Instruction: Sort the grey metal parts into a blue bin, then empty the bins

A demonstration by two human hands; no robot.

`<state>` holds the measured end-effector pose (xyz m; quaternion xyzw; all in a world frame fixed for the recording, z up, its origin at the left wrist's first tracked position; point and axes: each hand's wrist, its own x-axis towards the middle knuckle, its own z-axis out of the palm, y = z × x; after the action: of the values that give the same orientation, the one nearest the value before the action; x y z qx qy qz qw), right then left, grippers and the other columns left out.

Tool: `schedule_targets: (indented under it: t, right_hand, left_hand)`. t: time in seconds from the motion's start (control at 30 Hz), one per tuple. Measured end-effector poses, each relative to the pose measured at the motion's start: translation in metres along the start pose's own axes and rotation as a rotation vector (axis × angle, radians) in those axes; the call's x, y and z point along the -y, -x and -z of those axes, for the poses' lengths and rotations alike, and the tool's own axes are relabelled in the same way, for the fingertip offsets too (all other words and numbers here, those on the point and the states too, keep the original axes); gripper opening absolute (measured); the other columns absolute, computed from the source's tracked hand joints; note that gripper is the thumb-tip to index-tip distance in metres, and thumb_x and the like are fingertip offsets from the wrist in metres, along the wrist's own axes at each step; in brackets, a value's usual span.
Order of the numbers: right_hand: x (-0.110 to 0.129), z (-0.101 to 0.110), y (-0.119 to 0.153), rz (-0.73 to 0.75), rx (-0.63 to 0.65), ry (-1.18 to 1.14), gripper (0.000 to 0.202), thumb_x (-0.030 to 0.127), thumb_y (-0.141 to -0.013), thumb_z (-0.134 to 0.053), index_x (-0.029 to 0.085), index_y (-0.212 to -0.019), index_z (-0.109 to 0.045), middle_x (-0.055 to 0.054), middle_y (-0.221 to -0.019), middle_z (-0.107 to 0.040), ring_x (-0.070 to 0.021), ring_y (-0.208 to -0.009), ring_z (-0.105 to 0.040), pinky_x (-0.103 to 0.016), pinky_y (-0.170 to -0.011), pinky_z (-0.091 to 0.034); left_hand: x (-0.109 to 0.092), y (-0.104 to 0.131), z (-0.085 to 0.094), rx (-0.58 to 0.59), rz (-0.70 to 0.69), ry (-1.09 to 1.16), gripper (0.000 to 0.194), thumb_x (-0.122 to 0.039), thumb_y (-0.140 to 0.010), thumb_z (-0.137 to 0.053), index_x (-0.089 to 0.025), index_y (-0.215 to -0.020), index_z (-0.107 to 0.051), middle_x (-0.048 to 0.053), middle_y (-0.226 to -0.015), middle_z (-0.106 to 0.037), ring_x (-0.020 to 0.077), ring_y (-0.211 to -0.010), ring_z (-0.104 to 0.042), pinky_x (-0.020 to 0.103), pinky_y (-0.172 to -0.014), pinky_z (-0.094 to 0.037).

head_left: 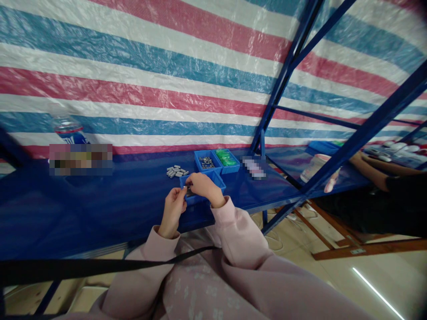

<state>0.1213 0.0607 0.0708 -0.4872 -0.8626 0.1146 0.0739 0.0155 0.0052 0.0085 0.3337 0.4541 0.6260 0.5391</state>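
Observation:
At the front edge of a blue table (133,195), my left hand (174,206) is closed, its fingertips pinching something too small to make out. My right hand (202,184) reaches over a blue bin (218,181), fingers bent together near the left fingertips; what they grip is hidden. Behind it, a second blue bin (196,155) holds small metal parts (207,163). Beside that, another blue bin (233,169) contains green plastic pieces (225,157). Several grey cylindrical pieces (176,171) lie loose on the table, left of the bins.
A plastic bottle (68,129) stands at the back left. Blue metal frame bars (283,75) rise at the right. Beyond them are a clear container (313,168), another person's arms (370,169) and a wooden stool (353,253). A striped sheet (167,71) hangs behind.

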Motion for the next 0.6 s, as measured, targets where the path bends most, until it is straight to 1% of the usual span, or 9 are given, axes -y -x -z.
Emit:
schedule_targets:
  t: [0.1, 0.3, 0.5, 0.6]
  right_hand:
    - [0.0008, -0.0011, -0.0006, 0.012, -0.004, -0.001, 0.033, 0.009, -0.081, -0.049, 0.014, -0.106, -0.070, -0.011, -0.106, -0.072, -0.0216, -0.102, -0.065, -0.026, -0.083, -0.045]
    - [0.0046, 0.0036, 0.0019, 0.020, 0.027, 0.009, 0.032, 0.011, -0.085, -0.045, 0.015, -0.103, -0.071, -0.012, -0.107, -0.071, -0.0209, -0.101, -0.065, -0.026, -0.084, -0.045]
    - [0.0062, 0.0027, 0.0025, 0.032, 0.047, 0.018, 0.032, 0.012, -0.086, -0.043, 0.015, -0.103, -0.069, -0.013, -0.105, -0.071, -0.0222, -0.098, -0.065, -0.027, -0.079, -0.045]
    - [0.0063, 0.0010, 0.0024, 0.046, 0.063, 0.033, 0.029, 0.013, -0.085, -0.044, 0.015, -0.099, -0.069, -0.013, -0.100, -0.072, -0.0228, -0.096, -0.066, -0.027, -0.074, -0.045]
  left_hand:
    - [0.0001, -0.0002, 0.0003, 0.004, -0.007, 0.000, 0.040, -0.045, -0.063, -0.071, -0.019, -0.067, -0.042, -0.015, -0.039, -0.031, 0.0011, -0.026, -0.026, 0.012, -0.028, -0.016]
    - [-0.0003, 0.0009, 0.0004, -0.004, -0.003, -0.011, 0.038, -0.044, -0.064, -0.071, -0.019, -0.067, -0.042, -0.014, -0.039, -0.031, 0.0010, -0.027, -0.026, 0.012, -0.029, -0.016]
    - [-0.0011, 0.0014, -0.0002, -0.003, 0.006, -0.002, 0.040, -0.045, -0.063, -0.071, -0.019, -0.067, -0.041, -0.014, -0.038, -0.031, 0.0009, -0.027, -0.026, 0.012, -0.030, -0.015]
    - [-0.0018, 0.0013, -0.0006, -0.004, 0.002, -0.005, 0.040, -0.045, -0.063, -0.072, -0.019, -0.067, -0.042, -0.014, -0.038, -0.031, 0.0010, -0.027, -0.026, 0.013, -0.030, -0.015]
